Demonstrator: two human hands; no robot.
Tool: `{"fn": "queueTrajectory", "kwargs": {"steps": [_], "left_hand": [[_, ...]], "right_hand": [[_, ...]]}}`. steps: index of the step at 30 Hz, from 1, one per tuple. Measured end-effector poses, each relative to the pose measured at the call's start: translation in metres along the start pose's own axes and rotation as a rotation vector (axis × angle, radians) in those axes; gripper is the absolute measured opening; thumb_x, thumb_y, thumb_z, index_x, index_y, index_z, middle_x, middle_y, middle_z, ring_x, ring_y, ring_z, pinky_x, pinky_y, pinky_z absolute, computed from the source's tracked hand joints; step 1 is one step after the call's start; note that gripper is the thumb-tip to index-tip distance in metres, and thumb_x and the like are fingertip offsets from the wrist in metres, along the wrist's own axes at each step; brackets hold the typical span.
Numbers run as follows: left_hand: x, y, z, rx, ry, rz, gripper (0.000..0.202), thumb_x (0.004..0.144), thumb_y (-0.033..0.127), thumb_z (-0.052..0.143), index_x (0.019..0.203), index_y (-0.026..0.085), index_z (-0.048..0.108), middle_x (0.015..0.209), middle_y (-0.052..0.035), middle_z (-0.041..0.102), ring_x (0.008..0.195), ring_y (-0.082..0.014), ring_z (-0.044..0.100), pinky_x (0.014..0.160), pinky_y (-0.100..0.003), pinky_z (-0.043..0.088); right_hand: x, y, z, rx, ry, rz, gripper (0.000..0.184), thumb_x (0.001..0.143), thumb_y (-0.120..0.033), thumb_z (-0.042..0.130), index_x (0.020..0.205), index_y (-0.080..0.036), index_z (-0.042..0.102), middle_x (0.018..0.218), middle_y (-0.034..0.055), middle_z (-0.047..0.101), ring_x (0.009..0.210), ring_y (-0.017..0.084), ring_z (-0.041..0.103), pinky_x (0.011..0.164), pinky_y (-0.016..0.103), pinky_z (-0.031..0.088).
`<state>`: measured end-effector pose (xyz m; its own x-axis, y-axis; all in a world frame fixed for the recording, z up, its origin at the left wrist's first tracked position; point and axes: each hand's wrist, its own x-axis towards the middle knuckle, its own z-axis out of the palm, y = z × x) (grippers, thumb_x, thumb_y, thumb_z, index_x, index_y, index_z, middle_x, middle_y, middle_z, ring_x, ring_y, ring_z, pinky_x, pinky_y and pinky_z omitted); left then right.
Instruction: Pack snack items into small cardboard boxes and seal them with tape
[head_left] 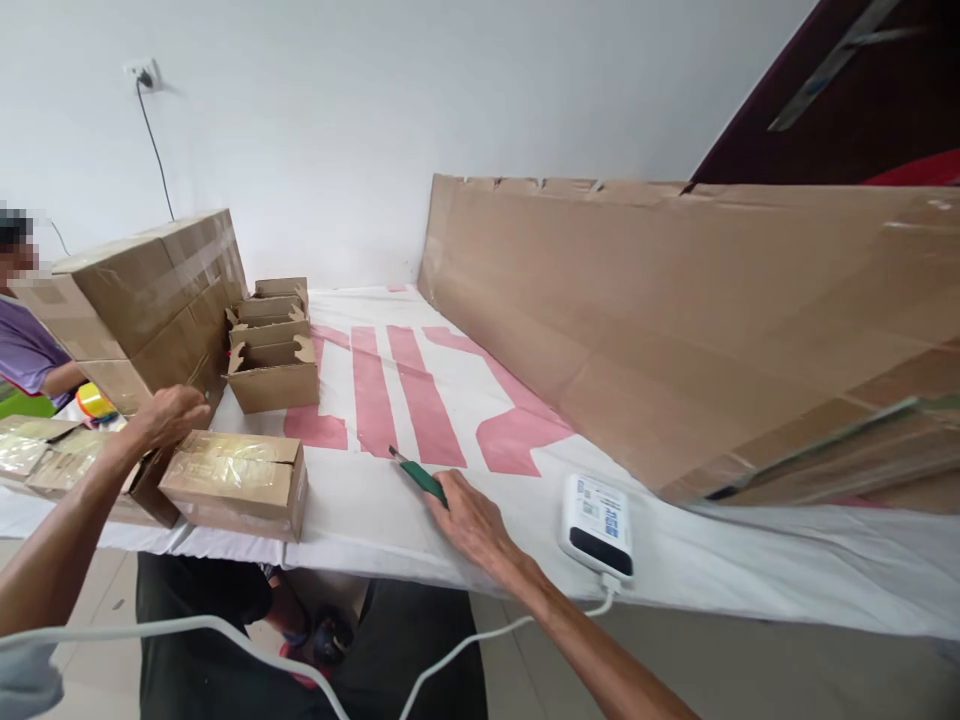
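My right hand (472,520) is wrapped round a green utility knife (421,481), its blade pointing up and left over the white cloth. My left hand (171,414) is raised behind a taped cardboard box (229,485), in front of the tall box stack (157,300). Its fingers are curled together; what they hold, if anything, I cannot make out. Close below it, a brown carton (146,490) is partly hidden by my forearm. More taped boxes (64,465) lie along the table's front edge at the left.
Several open cartons (274,385) stand in a row beside the stack. A large cardboard sheet (675,310) leans at the right. Near the front edge lies a white device (598,525) with a white cable (480,640). A roll of yellow tape (94,401) and another person's purple sleeve (30,345) are far left.
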<state>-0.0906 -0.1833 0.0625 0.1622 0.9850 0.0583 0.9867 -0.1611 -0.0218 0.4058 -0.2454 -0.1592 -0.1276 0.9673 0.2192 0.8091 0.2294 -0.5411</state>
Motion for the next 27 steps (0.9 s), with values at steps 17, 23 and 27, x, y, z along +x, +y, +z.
{"fn": "queueTrajectory", "kwargs": {"steps": [17,23,27], "left_hand": [[-0.094,0.09,0.077,-0.626,0.217,-0.219,0.052,0.094,0.06,0.053,0.123,0.019,0.069,0.106,-0.0113,0.079,0.098,-0.0309,0.075,0.092,-0.042,0.057],[-0.11,0.093,0.088,-1.189,0.17,-0.226,0.064,0.083,0.067,0.067,0.124,0.017,0.072,0.099,-0.0092,0.08,0.098,-0.0298,0.073,0.085,-0.039,0.058],[-0.115,0.095,0.092,-1.313,0.149,-0.204,0.061,0.081,0.065,0.072,0.123,0.021,0.073,0.141,-0.0139,0.071,0.121,-0.0335,0.069,0.095,-0.043,0.058]], "right_hand": [[0.001,-0.114,-0.007,0.998,-0.123,0.072,0.053,0.093,-0.07,0.061,0.112,-0.022,0.065,0.117,0.0128,0.075,0.083,0.021,0.074,0.07,0.035,0.058],[-0.002,-0.101,-0.021,0.901,-0.109,0.069,0.052,0.094,-0.072,0.06,0.112,-0.023,0.066,0.115,0.0117,0.075,0.079,0.021,0.073,0.074,0.038,0.059],[0.006,-0.104,-0.034,0.796,-0.084,-0.004,0.051,0.096,-0.072,0.055,0.106,-0.023,0.067,0.101,0.0076,0.073,0.074,0.02,0.067,0.074,0.037,0.059]]}}
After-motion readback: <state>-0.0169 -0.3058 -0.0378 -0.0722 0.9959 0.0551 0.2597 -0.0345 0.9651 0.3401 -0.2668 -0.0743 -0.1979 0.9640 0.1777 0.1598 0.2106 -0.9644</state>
